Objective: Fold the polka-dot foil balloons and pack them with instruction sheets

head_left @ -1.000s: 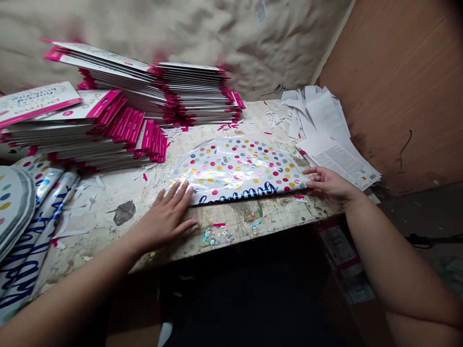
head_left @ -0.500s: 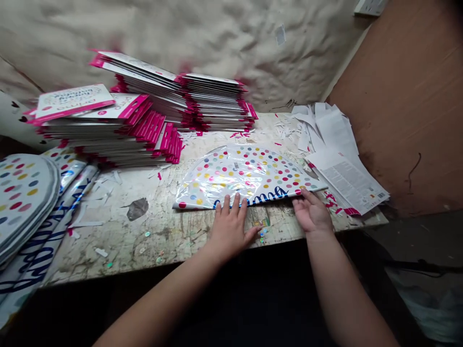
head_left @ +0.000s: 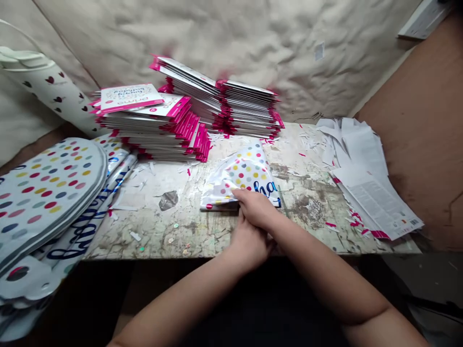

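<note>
A polka-dot foil balloon (head_left: pixel 246 168), white with coloured dots and blue lettering, lies on the worktable folded into a quarter shape. My right hand (head_left: pixel 256 206) crosses over my left and pinches the balloon at its lower edge, thumb and fingers together. Beneath it, my left hand (head_left: pixel 250 241) is at the near edge of the balloon, its fingers mostly hidden by the right hand. Flat dotted balloons (head_left: pixel 50 188) lie piled at the left, with more foil showing blue lettering under them.
Stacks of pink-and-white card packets (head_left: pixel 155 130) stand at the back, left and centre. A white tumbler with hearts (head_left: pixel 54 91) is behind the balloon pile. Printed cards and white paper (head_left: pixel 379 197) lie at the right. Paper scraps litter the worktable (head_left: pixel 307 231).
The balloon's right half has been folded over to the left, turning the half circle into a quarter. My right hand moved left across my left hand. The view shifted left.
</note>
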